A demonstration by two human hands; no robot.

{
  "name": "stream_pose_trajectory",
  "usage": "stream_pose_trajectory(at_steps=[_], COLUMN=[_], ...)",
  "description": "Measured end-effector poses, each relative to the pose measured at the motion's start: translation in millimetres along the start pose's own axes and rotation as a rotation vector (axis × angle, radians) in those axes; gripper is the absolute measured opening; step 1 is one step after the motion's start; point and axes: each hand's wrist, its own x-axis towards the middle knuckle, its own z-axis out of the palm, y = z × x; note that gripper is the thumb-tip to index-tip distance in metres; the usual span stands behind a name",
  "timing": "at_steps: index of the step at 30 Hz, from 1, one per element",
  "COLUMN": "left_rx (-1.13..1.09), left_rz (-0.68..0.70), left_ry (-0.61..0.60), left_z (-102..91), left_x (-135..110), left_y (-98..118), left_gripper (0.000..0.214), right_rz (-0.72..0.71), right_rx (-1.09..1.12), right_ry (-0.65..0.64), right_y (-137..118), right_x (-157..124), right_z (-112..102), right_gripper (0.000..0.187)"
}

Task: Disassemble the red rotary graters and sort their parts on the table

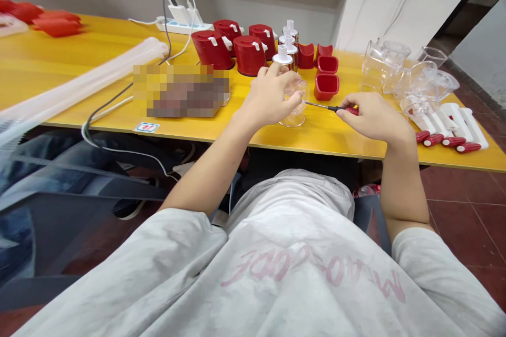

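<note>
My left hand (272, 92) is closed on a clear plastic cup-like part (294, 115) lying on its side near the table's front edge. In my right hand (369, 113) is a screwdriver (322, 106) with a red and black handle, held level. Its thin metal shaft points left, and the tip meets the clear part close to my left thumb; whether a screw is there is too small to tell. Just behind my hands stand small red cups (327, 87) and several metal cylinders with white caps (282, 56).
Large red housings with white tabs (250, 55) stand at the back. Clear plastic containers (429, 84) and white handles with red ends (454, 124) lie on the right. Cables (106, 108) cross the left side and hang over the edge, near a clear plastic bag (118, 71).
</note>
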Motion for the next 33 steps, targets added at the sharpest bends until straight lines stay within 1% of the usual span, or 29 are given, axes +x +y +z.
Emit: stream_pose_trajectory(at_steps=[3,6,18,26,30,33], left_rx=[0.0,0.001,0.031,0.038,0.034,0.031], left_rz=[0.009,0.012,0.006,0.022,0.025,0.03], left_ry=[0.005,0.008,-0.006,0.011,0.01,0.008], left_z=[0.0,0.2,0.6,2.9,3.5,3.7], left_x=[-0.3,-0.5,0.0,0.6,1.2,1.5], left_y=[0.1,-0.3,-0.3,-2.7,-4.2,-5.3], left_gripper=[0.053,0.052,0.056,0.054,0.054,0.055], right_rz=[0.04,0.054,-0.013,0.012,-0.036,-0.05], right_rx=[0.047,0.083,0.124,0.178,0.124,0.082], right_ry=[-0.044,-0.073,0.087,0.066,0.082,0.103], right_y=[-0.6,-0.5,7.1,6.5,7.3,8.5], right_x=[-0.9,-1.8,-2.5,-4.2,-2.9,-0.9], right_z=[-0.6,-0.5,4.7,3.0,5.9,9.3], right_gripper=[0.019,0.02,0.026,0.023,0.018,0.018])
